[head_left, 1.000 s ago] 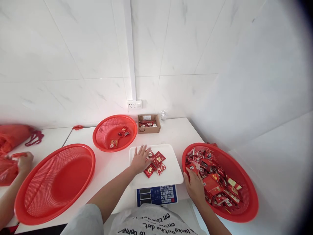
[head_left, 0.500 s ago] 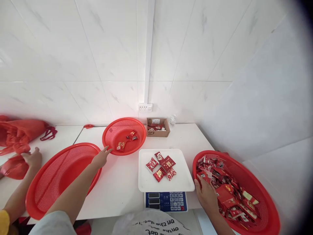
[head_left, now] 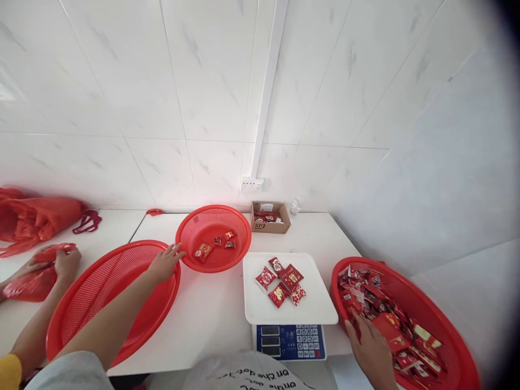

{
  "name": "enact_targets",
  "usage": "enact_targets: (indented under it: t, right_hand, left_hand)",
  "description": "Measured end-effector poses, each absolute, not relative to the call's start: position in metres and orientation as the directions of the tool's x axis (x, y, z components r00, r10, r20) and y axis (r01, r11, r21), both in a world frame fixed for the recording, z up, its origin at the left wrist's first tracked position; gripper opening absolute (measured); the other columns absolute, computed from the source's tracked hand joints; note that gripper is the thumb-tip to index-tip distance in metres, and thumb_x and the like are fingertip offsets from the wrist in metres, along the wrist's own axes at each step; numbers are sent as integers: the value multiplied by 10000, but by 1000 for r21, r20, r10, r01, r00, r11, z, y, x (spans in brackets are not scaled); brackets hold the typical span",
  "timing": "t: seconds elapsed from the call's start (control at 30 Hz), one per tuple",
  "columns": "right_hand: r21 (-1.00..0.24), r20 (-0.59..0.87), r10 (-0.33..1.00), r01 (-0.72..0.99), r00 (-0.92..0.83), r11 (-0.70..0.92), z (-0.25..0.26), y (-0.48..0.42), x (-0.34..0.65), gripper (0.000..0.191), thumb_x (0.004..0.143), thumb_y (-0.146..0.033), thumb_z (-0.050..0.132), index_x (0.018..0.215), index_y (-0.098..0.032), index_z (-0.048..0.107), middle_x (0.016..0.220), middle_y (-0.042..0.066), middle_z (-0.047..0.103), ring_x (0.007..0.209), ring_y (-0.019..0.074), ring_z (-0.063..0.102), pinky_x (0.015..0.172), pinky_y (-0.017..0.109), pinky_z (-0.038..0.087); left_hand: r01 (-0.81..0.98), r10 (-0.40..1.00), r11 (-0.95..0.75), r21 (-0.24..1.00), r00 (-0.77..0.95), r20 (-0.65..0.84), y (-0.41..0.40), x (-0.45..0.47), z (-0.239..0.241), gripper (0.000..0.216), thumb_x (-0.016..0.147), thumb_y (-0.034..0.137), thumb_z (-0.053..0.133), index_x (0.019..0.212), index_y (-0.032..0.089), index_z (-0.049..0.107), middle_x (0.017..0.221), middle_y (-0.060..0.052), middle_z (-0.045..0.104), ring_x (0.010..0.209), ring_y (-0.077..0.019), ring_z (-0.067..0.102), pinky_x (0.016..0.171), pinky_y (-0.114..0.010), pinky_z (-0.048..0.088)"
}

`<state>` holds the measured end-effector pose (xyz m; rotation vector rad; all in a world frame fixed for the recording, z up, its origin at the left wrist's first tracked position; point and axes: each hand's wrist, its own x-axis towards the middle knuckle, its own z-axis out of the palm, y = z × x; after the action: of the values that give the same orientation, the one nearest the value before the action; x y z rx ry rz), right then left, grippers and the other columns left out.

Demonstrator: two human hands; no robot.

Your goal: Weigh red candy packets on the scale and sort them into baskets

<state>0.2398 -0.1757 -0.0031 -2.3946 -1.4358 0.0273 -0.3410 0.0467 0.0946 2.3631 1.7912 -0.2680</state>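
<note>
My left hand (head_left: 164, 262) reaches across the large red plastic basket (head_left: 67, 303) at the left. Its fingers are hooked on the near left rim of the smaller round red basket (head_left: 217, 268), which holds a few small red packets (head_left: 203, 252). My right hand (head_left: 371, 346) is on the near rim of the red basket (head_left: 467, 352) at the right, thumb by the rim and fingers partly hidden inside. Many red wrapped packets (head_left: 390, 330) fill that basket. Between my hands, several red packets (head_left: 291, 277) lie on the white tray (head_left: 260, 311) of a scale.
The scale's blue keypad panel (head_left: 290, 344) faces me. Behind the tray stand a cardboard box (head_left: 271, 225) of red packets and a clear plastic item (head_left: 296, 206). At far left, a co-worker's hands (head_left: 67, 262) hold a red bag (head_left: 34, 281) near a larger red bag (head_left: 44, 216).
The view has shifted. The small round basket has come slightly nearer, with my left hand at its rim. My right hand has slid toward me along the right basket's rim.
</note>
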Motion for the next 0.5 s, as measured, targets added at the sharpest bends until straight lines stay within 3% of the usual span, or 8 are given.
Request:
enact_targets:
  t: [0.13, 0.23, 0.5]
  right_hand:
    - [-226, 116, 779, 780, 616, -583, -1, -189, 228, 655, 766, -586, 304, 1210, -162, 533, 1260, 186, 546, 1172, 371, 478, 940, 584, 348]
    - [-196, 133, 780, 788, 612, -584, 0, -192, 217, 640, 766, -549, 307, 1213, -149, 532, 1262, 181, 550, 1215, 355, 445, 964, 559, 338]
    - [-173, 84, 746, 747, 660, -641, 6, -187, 205, 663, 799, -536, 264, 1248, -117, 516, 1251, 195, 555, 1234, 358, 420, 956, 564, 330]
  left_hand:
    - [968, 937, -249, 14, 245, -249, 55, -356, 106, 598, 660, 96, 622, 1220, 288, 541, 1476, -76, 329, 1325, -314, 316, 987, -481, 377]
    - [971, 936, -236, -29, 220, -275, 61, -367, 111, 564, 672, 130, 621, 1208, 286, 536, 1479, -75, 318, 1229, -325, 421, 892, -471, 447]
    - [971, 939, -212, -113, 170, -297, 54, -388, 110, 476, 717, 301, 618, 1177, 252, 503, 1422, -116, 357, 1165, -287, 457, 785, -399, 478]
